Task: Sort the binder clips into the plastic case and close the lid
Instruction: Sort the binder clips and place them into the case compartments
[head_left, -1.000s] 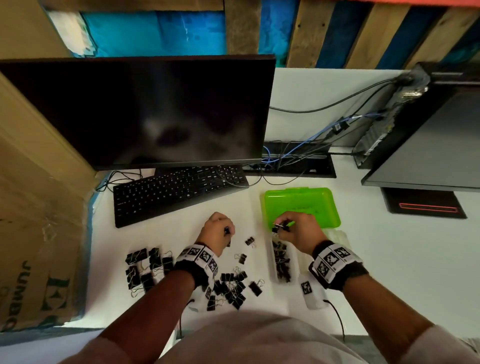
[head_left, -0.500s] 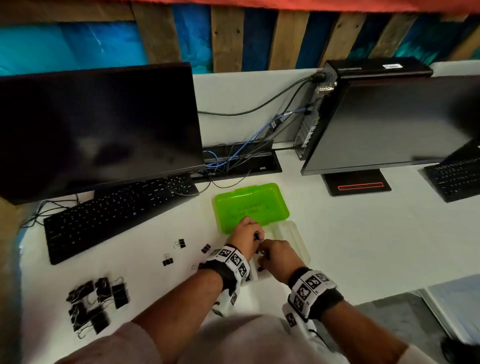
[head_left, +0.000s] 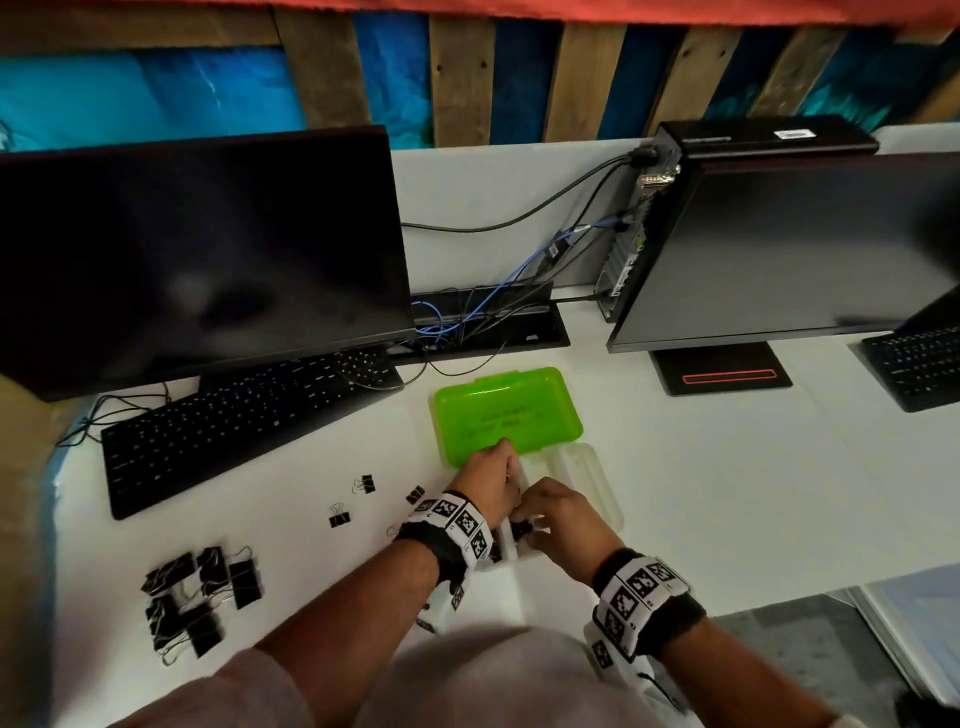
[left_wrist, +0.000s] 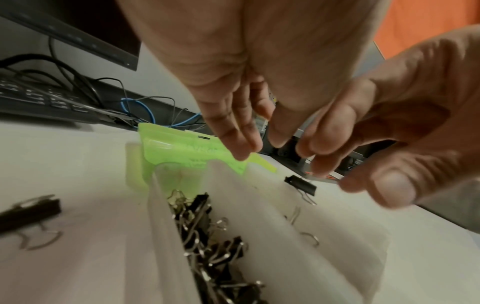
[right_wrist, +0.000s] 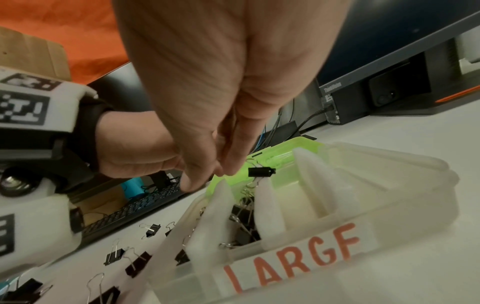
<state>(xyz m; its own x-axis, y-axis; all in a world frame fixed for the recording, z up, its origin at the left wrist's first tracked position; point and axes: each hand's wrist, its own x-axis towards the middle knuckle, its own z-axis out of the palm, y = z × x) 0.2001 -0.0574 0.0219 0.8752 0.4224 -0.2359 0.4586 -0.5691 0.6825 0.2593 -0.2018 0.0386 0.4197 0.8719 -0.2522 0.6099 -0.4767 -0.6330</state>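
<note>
Nearest me, by the front edge of the white surface (head_left: 727, 509) on my left, lies a heap of larger black binder clips (head_left: 202, 597). A few small black clips (head_left: 340, 517) are scattered between that heap and the case. The surface to the right of the case is bare, so there is room to move on that side.

The translucent white plastic case (right_wrist: 389, 216) sits straight ahead. Its near wall carries red lettering, and its long dividers run away from me. One narrow compartment towards the left holds a tangle of black clips (left_wrist: 207, 242).

Both hands hang over the case, close together. My left hand (left_wrist: 241, 92) is loose, its fingers nearly straight and pointing down, holding nothing. My right hand (right_wrist: 221, 102) points its fingers down together. A small black binder clip (right_wrist: 261, 171) hangs just beside my right fingertips, above the compartments. I cannot tell whether they pinch its wire handle or not. Its black body lies crosswise to the dividers, with one wire loop up and one down.

The green plastic lid (head_left: 506, 413) lies flat and open beyond the case. Farther back, a black keyboard (head_left: 249, 421) and two dark monitors (head_left: 197, 260) close off the rear.
</note>
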